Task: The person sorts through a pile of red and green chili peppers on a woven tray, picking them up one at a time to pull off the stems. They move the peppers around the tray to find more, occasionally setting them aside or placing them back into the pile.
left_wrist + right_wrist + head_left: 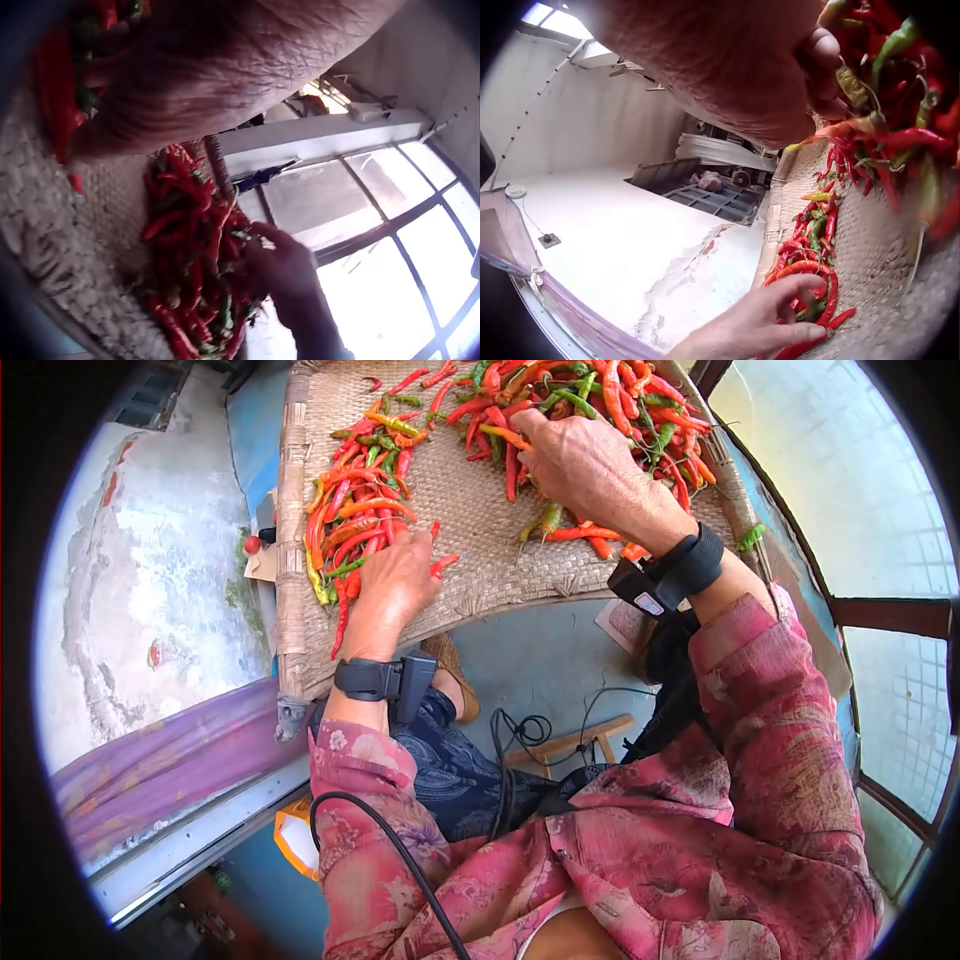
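On a woven tray, red, orange and green chili peppers lie in a narrow row at the left and a larger pile at the right. The left hand rests at the row's near end; in the right wrist view this hand has thumb and fingers spread over the peppers. At the pile's left edge, the right hand has curled fingers around an orange pepper, its far part hidden by the hand. The left wrist view shows the right hand against the pile.
A few loose peppers lie near the tray's front edge. A green pepper sits at its right rim. Below are a small wooden stool and black cables. A stained wall stands left, windows right.
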{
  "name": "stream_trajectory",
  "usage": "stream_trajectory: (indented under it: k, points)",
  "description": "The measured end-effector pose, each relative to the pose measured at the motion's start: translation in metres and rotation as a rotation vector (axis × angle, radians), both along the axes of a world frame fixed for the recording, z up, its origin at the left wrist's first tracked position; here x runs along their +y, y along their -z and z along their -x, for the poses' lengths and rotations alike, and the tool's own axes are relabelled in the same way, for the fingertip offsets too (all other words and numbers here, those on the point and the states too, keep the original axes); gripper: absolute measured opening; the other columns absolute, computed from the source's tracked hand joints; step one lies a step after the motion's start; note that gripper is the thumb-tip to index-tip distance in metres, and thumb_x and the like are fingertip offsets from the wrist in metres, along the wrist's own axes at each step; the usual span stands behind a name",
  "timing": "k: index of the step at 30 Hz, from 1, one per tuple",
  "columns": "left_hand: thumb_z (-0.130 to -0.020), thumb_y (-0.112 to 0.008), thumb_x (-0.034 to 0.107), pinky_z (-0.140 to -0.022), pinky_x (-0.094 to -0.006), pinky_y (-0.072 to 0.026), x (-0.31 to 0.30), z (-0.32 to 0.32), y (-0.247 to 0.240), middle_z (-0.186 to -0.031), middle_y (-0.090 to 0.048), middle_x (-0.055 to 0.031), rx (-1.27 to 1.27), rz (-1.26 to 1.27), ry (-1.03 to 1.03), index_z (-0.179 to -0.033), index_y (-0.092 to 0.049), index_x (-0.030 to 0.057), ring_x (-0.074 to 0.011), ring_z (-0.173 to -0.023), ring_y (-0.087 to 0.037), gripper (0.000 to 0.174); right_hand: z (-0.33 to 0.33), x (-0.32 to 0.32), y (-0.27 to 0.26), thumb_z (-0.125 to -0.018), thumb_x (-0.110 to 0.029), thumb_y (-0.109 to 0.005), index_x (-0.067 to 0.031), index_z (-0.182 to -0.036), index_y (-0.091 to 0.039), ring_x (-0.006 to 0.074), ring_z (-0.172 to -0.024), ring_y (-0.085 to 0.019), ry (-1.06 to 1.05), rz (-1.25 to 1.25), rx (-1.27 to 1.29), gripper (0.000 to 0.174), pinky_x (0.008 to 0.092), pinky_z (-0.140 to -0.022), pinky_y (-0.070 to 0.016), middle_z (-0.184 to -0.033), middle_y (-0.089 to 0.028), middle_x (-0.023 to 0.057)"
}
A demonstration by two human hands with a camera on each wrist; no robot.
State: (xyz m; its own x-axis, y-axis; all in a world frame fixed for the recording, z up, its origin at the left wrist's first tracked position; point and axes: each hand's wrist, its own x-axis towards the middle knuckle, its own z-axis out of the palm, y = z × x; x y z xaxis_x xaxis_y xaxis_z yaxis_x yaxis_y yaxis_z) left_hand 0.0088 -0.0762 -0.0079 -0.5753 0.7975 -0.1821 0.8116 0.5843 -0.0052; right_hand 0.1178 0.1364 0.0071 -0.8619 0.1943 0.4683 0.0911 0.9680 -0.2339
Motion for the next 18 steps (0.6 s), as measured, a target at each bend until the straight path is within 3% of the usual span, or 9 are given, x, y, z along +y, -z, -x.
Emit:
stream_trajectory:
  k: [1, 3, 8, 11, 14, 18]
  points:
    - [-0.071, -0.061, 0.015, -0.073, -0.0449, -0.0467, 0.0, 0.0, 0.006, -0.106, -0.053, -0.0222, 0.005, 0.105, -0.005, -0.101, -0.05, 0.0025, -0.0376, -0.09, -0.057, 0.034, 0.001, -0.003, 0.0, -0.078, -0.013, -0.051, -0.001, -0.08, -0.052, 0.0323, -0.054, -0.06, 0.0, 0.002, 0.0, 0.012, 0.0416, -0.048, -0.0477, -0.057, -0.057, 0.0152]
    - [-0.071, -0.056, 0.009, -0.072, -0.0474, -0.0467, -0.001, -0.001, 0.014, -0.101, -0.054, -0.0251, 0.011, 0.057, 0.009, -0.096, -0.047, -0.0005, -0.0401, -0.087, -0.058, 0.028, 0.0, -0.007, 0.005, -0.08, -0.012, -0.051, -0.0029, -0.083, -0.05, 0.0334, -0.056, -0.058, -0.072, 0.007, -0.096, 0.01, 0.0439, -0.048, -0.045, -0.058, -0.055, 0.015]
    - [-0.07, -0.055, 0.007, -0.069, -0.0496, -0.0464, 0.004, 0.004, 0.025, -0.076, -0.058, -0.0292, 0.018, 0.001, -0.034, -0.092, -0.045, -0.0053, -0.0429, -0.078, -0.058, 0.027, -0.004, -0.018, 0.008, -0.074, -0.012, -0.054, -0.0038, -0.074, -0.055, 0.0309, -0.06, -0.062, -0.153, -0.019, -0.105, 0.008, 0.0413, -0.051, -0.0493, -0.062, -0.059, 0.0136]
    - [-0.069, -0.055, 0.008, -0.068, -0.0493, -0.0463, 0.003, 0.012, 0.025, -0.075, -0.059, -0.028, -0.001, -0.08, -0.12, -0.09, -0.047, -0.0031, -0.0423, -0.077, -0.058, 0.025, -0.003, -0.016, 0.011, -0.074, -0.012, -0.054, -0.004, -0.074, -0.055, 0.0311, -0.061, -0.062, -0.157, -0.024, -0.125, 0.008, 0.041, -0.052, -0.0494, -0.063, -0.059, 0.0139]
    - [-0.069, -0.056, 0.01, -0.067, -0.0489, -0.0463, 0.001, 0.019, 0.027, -0.076, -0.06, -0.0254, -0.002, -0.057, -0.056, -0.084, -0.05, -0.0013, -0.0414, -0.075, -0.059, 0.02, 0.0, -0.013, 0.019, -0.08, -0.013, -0.051, -0.0035, -0.072, -0.046, 0.0341, -0.055, -0.056, -0.174, -0.012, -0.087, 0.014, 0.0435, -0.048, -0.0447, -0.056, -0.052, 0.0146]
    - [-0.069, -0.058, 0.014, -0.066, -0.0493, -0.0451, 0.007, 0.016, 0.021, -0.076, -0.06, -0.0247, 0.025, -0.012, -0.041, -0.078, -0.053, 0.0001, -0.0425, -0.073, -0.057, 0.017, 0.001, -0.016, 0.018, -0.08, -0.013, -0.051, -0.0036, -0.071, -0.046, 0.0344, -0.055, -0.057, -0.179, -0.046, -0.113, 0.014, 0.0432, -0.048, -0.0452, -0.055, -0.052, 0.0147]
